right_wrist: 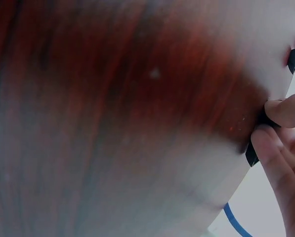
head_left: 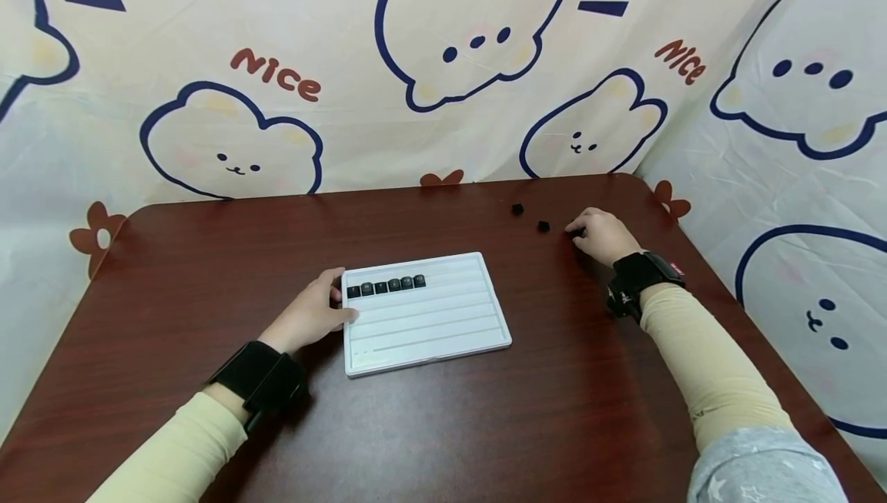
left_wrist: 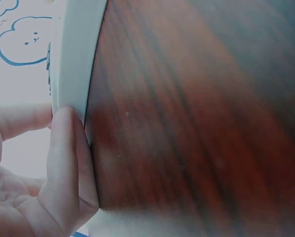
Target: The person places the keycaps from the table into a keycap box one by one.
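1. White tray [head_left: 430,326], one: lies near the middle of the reddish-brown table [head_left: 416,441], slightly askew, its floor crossed by parallel raised ridges.
2. Tray contents: six black blocks [head_left: 394,285], standing side by side in a single line along the far row, beginning at the left end. The rest of that row, to their right, and the rows nearer the person are bare.
3. Loose blocks [head_left: 543,226], two: resting on the table beyond the tray's far right corner, apart from each other and near the table's far edge.
4. Left hand [head_left: 308,310]: pinches the tray's left rim, thumb over the top and fingers against the outer side, just beside the first block of the line.
5. Right hand [head_left: 604,236]: thumb and fingers pinch a dark piece [right_wrist: 252,154] at the table surface, right of the two loose blocks. It is partly hidden by the fingertips; whether it is one block or more cannot be told.
6. Black wristbands [head_left: 262,381], two: one on each wrist, above cream sleeves [head_left: 714,364].
7. Backdrop cloth [head_left: 360,141]: blue-outlined cartoon figures, the word "Nice" twice, and three brown flowers [head_left: 99,237].
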Available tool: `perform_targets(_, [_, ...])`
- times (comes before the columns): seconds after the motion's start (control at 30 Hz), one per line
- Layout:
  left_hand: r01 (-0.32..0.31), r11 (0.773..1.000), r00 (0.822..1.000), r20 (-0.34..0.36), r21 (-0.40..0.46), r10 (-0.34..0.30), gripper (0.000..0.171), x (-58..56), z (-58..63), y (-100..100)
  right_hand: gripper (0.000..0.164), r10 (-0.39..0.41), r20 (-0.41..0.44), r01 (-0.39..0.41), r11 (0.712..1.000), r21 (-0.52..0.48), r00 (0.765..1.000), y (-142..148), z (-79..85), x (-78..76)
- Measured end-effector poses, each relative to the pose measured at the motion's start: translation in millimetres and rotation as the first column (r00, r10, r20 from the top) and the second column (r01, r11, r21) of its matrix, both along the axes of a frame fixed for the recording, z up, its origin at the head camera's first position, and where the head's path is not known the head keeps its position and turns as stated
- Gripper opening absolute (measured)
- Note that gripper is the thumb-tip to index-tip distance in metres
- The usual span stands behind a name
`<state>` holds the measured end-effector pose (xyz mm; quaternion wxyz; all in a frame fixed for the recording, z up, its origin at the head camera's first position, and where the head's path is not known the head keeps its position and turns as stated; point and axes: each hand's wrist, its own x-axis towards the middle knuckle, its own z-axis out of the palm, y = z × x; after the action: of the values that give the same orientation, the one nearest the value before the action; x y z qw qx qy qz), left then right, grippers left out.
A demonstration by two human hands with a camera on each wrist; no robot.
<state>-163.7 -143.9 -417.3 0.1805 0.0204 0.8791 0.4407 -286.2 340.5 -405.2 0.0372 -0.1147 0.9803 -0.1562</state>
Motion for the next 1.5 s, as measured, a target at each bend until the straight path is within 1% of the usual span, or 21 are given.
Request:
perform_targets(0.13, [-0.001, 1.0, 1.0, -0.001, 0.001, 0.001, 0.078, 0.2, -0.4, 0, 0.026, 0.0, 0.007, 0.0, 1.0, -0.005, 1.0, -1, 0.7, 0.7])
perform_targets(0.37, [-0.001, 1.0, 1.0, -0.001, 0.001, 0.001, 0.078, 0.7, -0.6, 0, 0.023, 0.007, -0.016, -0.007, 0.999, -0.033, 1.0, -1, -2.6, 5.8])
perform_targets(0.63, [0.0, 1.0, 1.0, 0.001, -0.003, 0.0, 0.078, 2.2, -2.3, 0, 0.03, -0.009, 0.022, 0.011, 0.992, -0.123, 1.0, -1, -0.6, 11.2])
perform_targets(0.9, [0.0, 1.0, 1.0, 0.001, 0.011, 0.0, 0.078, 2.6, 0.2, 0, 0.029, -0.028, 0.071, 0.044, 0.968, -0.248, 0.997, 0, 1.1, 13.5])
perform_targets(1.0, [0.002, 1.0, 1.0, 0.001, 0.013, -0.002, 0.078, 3.5, 2.1, 1, 0.029, -0.041, 0.102, 0.07, 0.952, -0.299, 0.994, 0, 3.5, 14.0])
perform_targets(1.1, [0.003, 1.0, 1.0, -0.001, 0.013, -0.003, 0.078, 4.2, 2.8, 1, 0.031, -0.026, 0.142, 0.076, 0.929, -0.362, 0.99, -1, 5.3, 14.2])
perform_targets(1.17, [0.003, 1.0, 1.0, -0.004, 0.01, -0.003, 0.078, 4.2, 2.9, 1, 0.033, -0.005, 0.174, 0.079, 0.904, -0.419, 0.985, -2, 6.2, 14.5])
perform_targets(1.23, [0.001, 1.0, 1.0, -0.005, 0.009, -0.001, 0.078, 3.6, 2.4, 1, 0.034, 0.022, 0.207, 0.082, 0.874, -0.479, 0.978, -2, 6.4, 14.4])
perform_targets(1.33, [0.005, 1.0, 1.0, -0.01, 0.007, -0.005, 0.078, 2.4, 1.5, 1, 0.035, 0.038, 0.249, 0.106, 0.837, -0.538, 0.968, -4, 6.3, 14.2])
perform_targets(1.4, [0.004, 1.0, 1.0, -0.008, 0.006, -0.004, 0.078, 1.6, 0.9, 1, 0.037, 0.044, 0.266, 0.117, 0.821, -0.559, 0.963, -5, 6.2, 14.1])
perform_targets(1.5, [0.006, 1.0, 1.0, -0.006, 0.003, -0.006, 0.079, 1.2, 1.4, 0, 0.039, 0.055, 0.277, 0.122, 0.805, -0.581, 0.959, -12, 8.6, 14.5])
